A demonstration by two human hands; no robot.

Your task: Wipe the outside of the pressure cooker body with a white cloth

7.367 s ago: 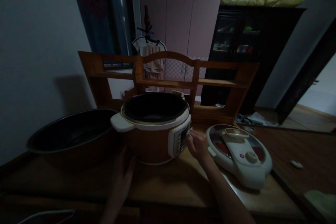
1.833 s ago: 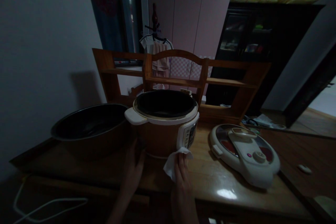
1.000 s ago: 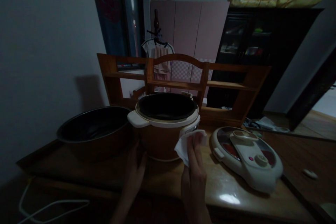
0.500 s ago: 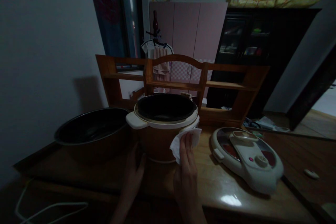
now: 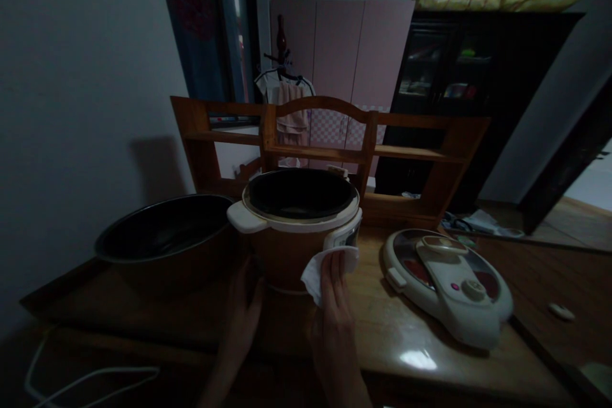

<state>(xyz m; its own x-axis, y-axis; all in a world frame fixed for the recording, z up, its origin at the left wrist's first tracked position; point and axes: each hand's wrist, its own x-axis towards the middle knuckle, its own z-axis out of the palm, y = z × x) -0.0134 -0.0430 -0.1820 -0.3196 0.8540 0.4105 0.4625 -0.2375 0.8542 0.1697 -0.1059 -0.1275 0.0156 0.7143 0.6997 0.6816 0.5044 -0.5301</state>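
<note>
A rice cooker body (image 5: 287, 255) stands lidless on the wooden desk, its dark round inside facing up and a pale handle sticking out at the left. My right hand (image 5: 335, 306) presses a white cloth (image 5: 313, 277) against the cooker's front right side, just below its control panel (image 5: 345, 236). My left hand (image 5: 241, 312) is at the cooker's lower left, thumb apart from the fingers; shadow blurs whether it touches the side. Left of the cooker sits a wide dark inner pot (image 5: 165, 229). The cooker's lid (image 5: 449, 287), pale with a knob, lies to the right.
A wooden shelf rack (image 5: 320, 154) rises along the desk's back edge. A white cord (image 5: 95, 373) loops at the lower left. A small white object (image 5: 561, 312) lies on the brown surface at far right. The wall borders the left side.
My right hand has slid the cloth down and slightly left along the cooker, so more of the control panel shows. My left hand stays about where it was.
</note>
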